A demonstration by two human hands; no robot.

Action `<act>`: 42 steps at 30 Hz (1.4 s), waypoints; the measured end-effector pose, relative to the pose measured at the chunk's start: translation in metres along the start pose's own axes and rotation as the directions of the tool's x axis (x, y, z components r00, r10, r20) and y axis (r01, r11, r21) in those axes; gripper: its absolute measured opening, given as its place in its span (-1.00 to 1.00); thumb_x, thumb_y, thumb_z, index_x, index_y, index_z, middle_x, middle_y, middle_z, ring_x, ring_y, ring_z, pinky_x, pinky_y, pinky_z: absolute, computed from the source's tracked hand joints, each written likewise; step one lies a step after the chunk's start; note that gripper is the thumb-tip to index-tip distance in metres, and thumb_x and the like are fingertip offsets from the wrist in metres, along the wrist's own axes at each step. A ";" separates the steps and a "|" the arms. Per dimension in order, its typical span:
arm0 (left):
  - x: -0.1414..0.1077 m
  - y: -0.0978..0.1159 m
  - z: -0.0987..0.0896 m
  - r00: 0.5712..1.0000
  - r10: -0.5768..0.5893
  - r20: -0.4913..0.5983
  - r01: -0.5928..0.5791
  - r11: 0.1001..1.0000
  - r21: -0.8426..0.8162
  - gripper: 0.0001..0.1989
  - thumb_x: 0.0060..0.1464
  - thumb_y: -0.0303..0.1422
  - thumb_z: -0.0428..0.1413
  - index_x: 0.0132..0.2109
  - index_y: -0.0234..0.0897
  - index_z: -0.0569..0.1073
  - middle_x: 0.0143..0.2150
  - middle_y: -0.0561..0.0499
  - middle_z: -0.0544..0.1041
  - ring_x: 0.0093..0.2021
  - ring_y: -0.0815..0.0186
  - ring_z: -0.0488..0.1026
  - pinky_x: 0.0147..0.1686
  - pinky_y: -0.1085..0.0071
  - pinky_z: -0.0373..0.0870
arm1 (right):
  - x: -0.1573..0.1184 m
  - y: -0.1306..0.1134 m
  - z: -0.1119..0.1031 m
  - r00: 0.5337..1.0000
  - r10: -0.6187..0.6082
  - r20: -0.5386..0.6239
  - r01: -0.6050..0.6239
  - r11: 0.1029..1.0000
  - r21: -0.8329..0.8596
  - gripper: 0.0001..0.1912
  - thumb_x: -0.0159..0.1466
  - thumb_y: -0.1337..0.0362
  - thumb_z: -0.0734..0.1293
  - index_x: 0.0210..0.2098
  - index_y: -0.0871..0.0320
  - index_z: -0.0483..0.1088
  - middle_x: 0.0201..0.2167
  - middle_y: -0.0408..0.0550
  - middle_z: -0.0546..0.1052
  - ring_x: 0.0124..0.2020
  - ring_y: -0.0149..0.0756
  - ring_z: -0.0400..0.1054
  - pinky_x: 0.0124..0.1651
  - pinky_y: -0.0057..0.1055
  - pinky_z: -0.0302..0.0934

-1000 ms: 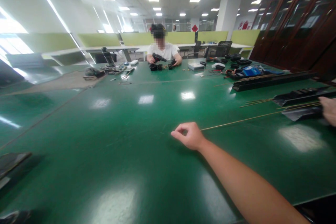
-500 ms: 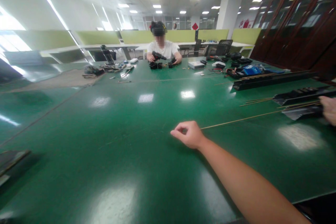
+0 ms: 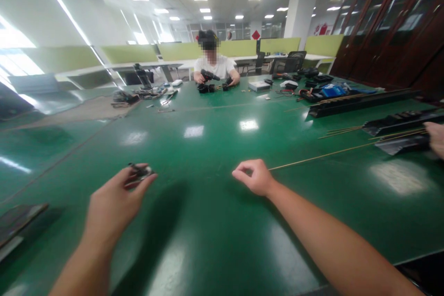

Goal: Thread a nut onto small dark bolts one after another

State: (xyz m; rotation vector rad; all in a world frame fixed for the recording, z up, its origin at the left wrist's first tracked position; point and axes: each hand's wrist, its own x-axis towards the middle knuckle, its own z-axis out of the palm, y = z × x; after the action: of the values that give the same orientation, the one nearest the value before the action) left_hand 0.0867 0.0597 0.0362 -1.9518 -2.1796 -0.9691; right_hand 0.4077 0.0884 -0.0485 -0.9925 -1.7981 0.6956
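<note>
Over the left part of the green table, my left hand [image 3: 116,206] is closed with a small dark, silvery metal piece [image 3: 142,172] between thumb and fingers; its kind is unclear. My right hand [image 3: 255,176] is curled in a pinch low over the middle of the table. From it a thin brass-coloured rod [image 3: 322,154] runs right, towards the grey-black metal channel [image 3: 398,144]. The rod's near end is hidden in my fingers. Another person's hand [image 3: 436,138] rests at that channel by the right edge.
A long black channel [image 3: 364,103] and more thin rods [image 3: 342,131] lie on the right. Across the green table [image 3: 208,157] a person in a white shirt [image 3: 217,65] handles a black power drill [image 3: 209,75]. A dark flat board [image 3: 21,224] lies at the left edge.
My left hand has come into view from the lower left with the small metal piece in it. My right hand keeps its pinch on the rod, nearly still.
</note>
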 end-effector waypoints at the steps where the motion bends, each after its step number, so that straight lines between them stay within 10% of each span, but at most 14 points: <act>1: 0.005 0.014 0.014 0.997 0.052 0.059 -0.048 0.997 -0.064 -0.73 0.07 -0.16 0.17 -0.11 -0.16 0.50 -0.21 0.10 0.60 -0.19 0.24 0.56 -0.07 0.25 0.50 | 0.001 0.001 0.000 1.000 0.020 -0.015 -0.019 1.000 0.006 -0.72 0.28 0.15 0.32 -0.47 0.18 0.51 -0.51 -0.12 0.54 -0.44 -0.37 0.40 -0.32 -0.47 0.21; 6: 0.003 0.070 0.085 0.936 0.310 0.167 -0.241 0.910 -0.336 -0.72 0.03 -0.29 0.22 -0.08 -0.25 0.49 -0.14 -0.04 0.58 -0.20 0.22 0.54 -0.08 0.27 0.50 | 0.003 0.010 0.002 0.968 0.185 -0.170 -0.177 0.982 0.064 -0.75 0.33 0.16 0.24 -0.22 0.16 0.50 -0.58 -0.19 0.45 -0.53 -0.38 0.36 -0.40 -0.48 0.20; 11: -0.016 0.070 0.115 0.865 0.484 0.132 -0.410 0.834 -0.368 -0.70 0.09 -0.38 0.17 0.00 -0.25 0.46 -0.04 -0.09 0.54 -0.05 0.18 0.49 0.04 0.19 0.45 | 0.002 0.013 0.006 0.965 0.178 -0.192 -0.189 0.981 -0.043 -0.76 0.24 0.30 0.29 -0.11 0.12 0.47 -0.54 -0.22 0.47 -0.50 -0.37 0.37 -0.33 -0.46 0.23; 42: -0.029 0.071 0.119 0.838 0.524 0.150 -0.398 0.776 -0.490 -0.64 0.15 -0.30 0.17 0.10 -0.19 0.42 0.05 -0.07 0.52 0.05 0.19 0.48 0.12 0.20 0.43 | -0.002 0.000 0.010 0.998 -0.027 -0.048 0.019 0.986 -0.166 -0.73 0.19 0.40 0.33 -0.16 0.09 0.59 -0.31 -0.07 0.63 -0.35 -0.30 0.47 -0.21 -0.39 0.33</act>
State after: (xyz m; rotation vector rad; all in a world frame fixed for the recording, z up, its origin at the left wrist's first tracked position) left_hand 0.1995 0.0919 -0.0429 -2.8117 -1.5006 -1.2282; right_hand 0.3988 0.0866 -0.0538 -1.0878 -1.8430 0.5086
